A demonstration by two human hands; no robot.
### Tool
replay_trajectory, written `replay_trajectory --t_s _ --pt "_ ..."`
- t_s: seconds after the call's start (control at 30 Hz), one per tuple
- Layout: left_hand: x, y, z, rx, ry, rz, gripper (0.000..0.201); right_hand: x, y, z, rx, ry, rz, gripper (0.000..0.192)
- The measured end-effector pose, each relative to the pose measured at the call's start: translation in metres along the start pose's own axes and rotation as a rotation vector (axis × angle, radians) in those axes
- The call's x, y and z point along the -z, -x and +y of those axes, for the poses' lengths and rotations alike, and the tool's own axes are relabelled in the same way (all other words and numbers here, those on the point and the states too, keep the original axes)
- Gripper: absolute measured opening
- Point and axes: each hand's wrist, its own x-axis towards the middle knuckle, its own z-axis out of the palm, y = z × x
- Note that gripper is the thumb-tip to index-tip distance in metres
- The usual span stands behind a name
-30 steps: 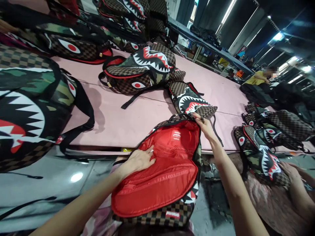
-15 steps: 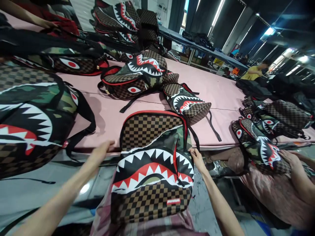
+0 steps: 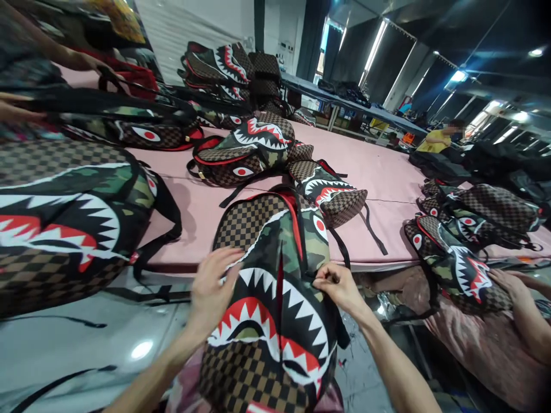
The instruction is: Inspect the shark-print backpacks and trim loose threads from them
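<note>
- Shark-mouth backpack (image 3: pixel 275 298): checkered brown, camouflage and a toothed red mouth; lies face up in front of the person, its top end leaning on the near edge of the pink tabletop (image 3: pixel 379 172), its lower end toward the lap.
- Left hand (image 3: pixel 212 287): laid flat on the backpack's left flank beside the teeth print, fingers spread and open, gripping nothing.
- Right hand (image 3: pixel 338 285): at the backpack's right edge, fingers pinched closed on a small dark part of the bag there; whether it is a zip pull or a strap end cannot be told.
- Second backpack (image 3: pixel 241 152): same print, lying on the tabletop beyond the first.
- Third backpack (image 3: pixel 331 189): smaller in view, just right of the second, black strap trailing toward the tabletop edge.
- Large backpack (image 3: pixel 64 218): far left, near the camera, straps hanging down.
- Stacked backpacks (image 3: pixel 456 252): on the right, with another person's hand (image 3: pixel 510 284) resting on the nearest.
</note>
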Motion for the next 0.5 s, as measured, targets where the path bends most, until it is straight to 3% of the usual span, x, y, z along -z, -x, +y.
replay_trajectory --t_s 0.03,0.1,0.2,0.37,0.5 --pt "0.003 -0.018 0.023 -0.176 0.045 -0.123 0.027 -0.007 0.003 -0.016 0.085 0.023 -0.024 0.013" --pt "0.009 -0.048 0.062 -0.45 0.017 -0.518 0.028 -0.02 0.008 -0.041 0.218 0.074 -0.042 0.013" --pt "0.022 -0.079 0.093 -0.573 -0.198 -0.893 0.021 -0.034 0.014 -0.057 0.275 0.105 -0.056 0.013" --pt "0.04 -0.104 0.107 -0.587 -0.411 -1.182 0.016 -0.045 0.019 -0.061 0.343 0.119 -0.097 0.012" --pt "0.031 -0.108 0.119 -0.54 -0.503 -1.349 0.019 -0.052 0.023 -0.061 0.366 0.08 -0.084 0.017"
